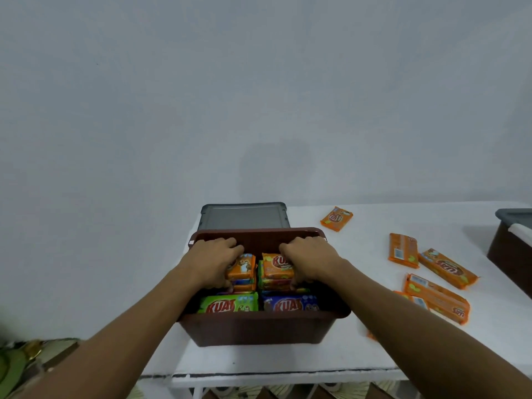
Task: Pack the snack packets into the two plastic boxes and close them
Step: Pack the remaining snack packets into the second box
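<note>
— Why are both hands in the brown plastic box [259, 329] at once?

— I'd say to square up the far row. The left hand [214, 256] is curled round the left stack [241, 266] of packets and the right hand [309, 259] round the right stack [277, 266]. Each seems to press its pile toward the middle, so the two stand side by side near the back wall. The thumbs are tucked down among the packets, so I can't quite tell how firmly they pinch.

— And the packets themselves?

— Glossy flat wrappers. Both stacks are orange on top, with blue, green and red edges showing beneath. In front of them a green packet [229, 303] and a blue packet [290, 304] lie face up, side by side along the near wall. The box looks close to full, its load sitting just under the rim.

— So the lid goes on soon?

— Probably. The grey lid [244, 216] lies flat on the white table [288, 358] just behind the box, within reach and out of the way. But loose orange packets [447, 267] are scattered well to the right, some overlapping. A second box [509, 249] sits at the table's right edge, only partly in view, seemingly with a grey lid on it. Those leftovers are likely meant for it.
</note>
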